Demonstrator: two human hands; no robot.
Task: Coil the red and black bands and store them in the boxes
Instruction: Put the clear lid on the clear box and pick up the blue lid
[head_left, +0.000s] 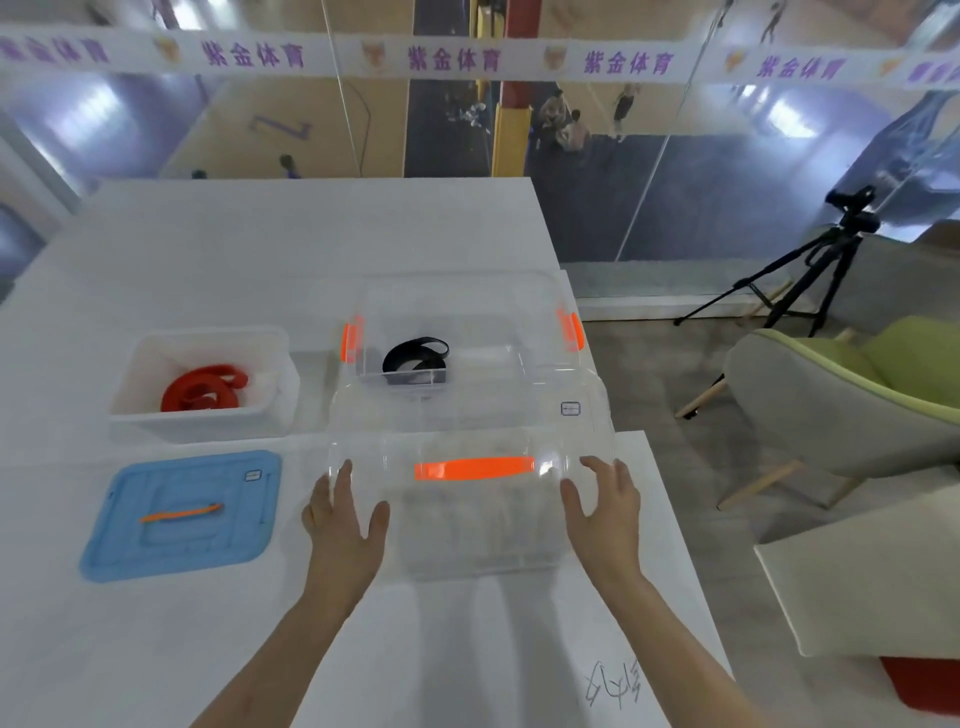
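Observation:
A coiled red band (203, 392) lies inside an open white box (130, 374) at the left. A coiled black band (415, 356) rests in a clear box (540, 291) with orange latches. In front of that box I hold a clear lid (467, 519) with an orange handle, tilted above the table. My left hand (345, 525) grips its left edge and my right hand (605, 512) grips its right edge.
A blue lid (182, 514) with an orange handle lies flat on the white table (208, 234), in front of the white box. Right of the table are a grey and green chair (841, 395), a tripod (810, 275) and a white block (872, 582).

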